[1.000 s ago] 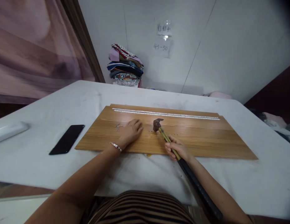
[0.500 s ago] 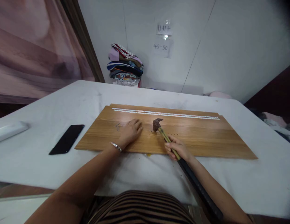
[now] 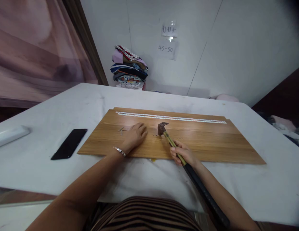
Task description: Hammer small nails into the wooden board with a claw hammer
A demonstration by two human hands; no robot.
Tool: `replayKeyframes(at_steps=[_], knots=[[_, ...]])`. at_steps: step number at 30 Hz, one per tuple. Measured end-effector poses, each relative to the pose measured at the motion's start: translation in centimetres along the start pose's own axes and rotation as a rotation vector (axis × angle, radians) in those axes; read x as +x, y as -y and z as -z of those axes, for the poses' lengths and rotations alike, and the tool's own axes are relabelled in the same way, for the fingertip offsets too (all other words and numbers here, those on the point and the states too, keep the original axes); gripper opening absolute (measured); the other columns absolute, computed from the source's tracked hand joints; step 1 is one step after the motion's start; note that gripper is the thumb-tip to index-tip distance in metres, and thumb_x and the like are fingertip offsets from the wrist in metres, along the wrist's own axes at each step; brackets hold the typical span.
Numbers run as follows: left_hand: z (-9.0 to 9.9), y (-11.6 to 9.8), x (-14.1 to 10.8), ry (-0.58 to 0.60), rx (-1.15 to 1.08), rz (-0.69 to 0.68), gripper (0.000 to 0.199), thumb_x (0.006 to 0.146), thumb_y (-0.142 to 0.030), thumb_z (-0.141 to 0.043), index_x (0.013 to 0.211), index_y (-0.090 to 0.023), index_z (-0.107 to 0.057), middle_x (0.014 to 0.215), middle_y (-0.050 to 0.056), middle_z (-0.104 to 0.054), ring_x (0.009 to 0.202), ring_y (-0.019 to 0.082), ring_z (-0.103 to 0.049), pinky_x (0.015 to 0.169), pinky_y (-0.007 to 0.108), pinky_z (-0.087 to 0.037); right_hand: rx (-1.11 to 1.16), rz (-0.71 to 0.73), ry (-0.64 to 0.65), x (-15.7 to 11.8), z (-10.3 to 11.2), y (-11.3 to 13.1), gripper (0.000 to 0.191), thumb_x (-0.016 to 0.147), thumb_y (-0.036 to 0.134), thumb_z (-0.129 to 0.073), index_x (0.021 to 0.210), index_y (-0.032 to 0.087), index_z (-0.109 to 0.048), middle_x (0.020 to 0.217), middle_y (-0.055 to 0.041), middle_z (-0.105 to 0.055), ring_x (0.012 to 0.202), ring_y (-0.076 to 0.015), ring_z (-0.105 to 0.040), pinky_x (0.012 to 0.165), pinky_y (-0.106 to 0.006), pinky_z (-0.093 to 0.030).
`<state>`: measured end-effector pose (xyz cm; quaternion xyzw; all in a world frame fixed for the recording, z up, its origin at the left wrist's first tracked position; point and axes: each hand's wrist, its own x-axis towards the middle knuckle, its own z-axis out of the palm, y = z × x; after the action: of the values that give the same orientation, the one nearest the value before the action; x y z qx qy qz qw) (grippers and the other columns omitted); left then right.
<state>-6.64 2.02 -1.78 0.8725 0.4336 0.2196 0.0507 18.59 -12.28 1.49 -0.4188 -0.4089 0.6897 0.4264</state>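
- The hammer (image 3: 196, 180) is in the right hand (image 3: 181, 153), its head (image 3: 161, 129) ahead and to the left of the knuckles, at a row of small dark dots (image 3: 180, 138); whether it touches the wood, I cannot tell.
- Hardly anything has changed over the last second: hammer, hands and loose nails sit in the same places, so this looks like a pause between strokes, with no fresh progress to see.
- The right hand is closed around the handle well up towards the head, thumb along the top; the black grip runs back past the wrist, above the forearm.
- The left hand (image 3: 135, 137) lies palm down on the board (image 3: 212, 141), fingers extended close together, apparently steadying it and gripping nothing that shows. A bracelet or watch (image 3: 119, 151) circles its wrist.
- The two hands are apart, the hammer head between them.
- A few nails (image 3: 121, 130) lie loose just left of the left hand.
- Beyond both hands, two white strips (image 3: 171, 118) run along the far side of the board.
- Farther left of the left hand, a black phone (image 3: 69, 144) rests on the table (image 3: 43, 173).
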Motion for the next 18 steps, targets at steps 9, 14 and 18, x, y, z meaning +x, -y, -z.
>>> replayKeyframes(at_steps=[9, 14, 18], knots=[[0.05, -0.03, 0.01, -0.007, -0.008, -0.003, 0.022, 0.095, -0.029, -0.051, 0.106, -0.018, -0.067, 0.122, 0.013, -0.065, 0.116, 0.028, -0.06, 0.107, 0.046, -0.046, -0.006, -0.013, -0.012, -0.04, -0.24, 0.4, 0.045, 0.073, 0.041, -0.074, 0.103, 0.023, -0.047, 0.057, 0.0137, -0.051, 0.03, -0.0052, -0.038, 0.028, -0.019, -0.029], [-0.03, 0.02, 0.0, -0.002, -0.003, -0.003, 0.021, 0.096, -0.029, -0.051, 0.105, -0.019, -0.067, 0.121, 0.013, -0.065, 0.116, 0.028, -0.06, 0.106, 0.045, -0.046, -0.01, 0.011, -0.031, -0.12, -0.39, 0.6, 0.045, 0.072, 0.043, -0.074, 0.102, 0.023, -0.047, 0.057, 0.0136, -0.051, 0.03, -0.0052, -0.038, 0.028, -0.019, -0.03], [-0.01, 0.03, 0.02, 0.004, 0.015, 0.001, 0.02, 0.096, -0.029, -0.052, 0.105, -0.018, -0.066, 0.12, 0.014, -0.065, 0.115, 0.028, -0.06, 0.106, 0.044, -0.047, -0.031, -0.009, -0.028, -0.07, -0.41, 0.57, 0.044, 0.071, 0.043, -0.074, 0.1, 0.023, -0.048, 0.056, 0.0137, -0.05, 0.029, -0.0057, -0.038, 0.028, -0.019, -0.029]])
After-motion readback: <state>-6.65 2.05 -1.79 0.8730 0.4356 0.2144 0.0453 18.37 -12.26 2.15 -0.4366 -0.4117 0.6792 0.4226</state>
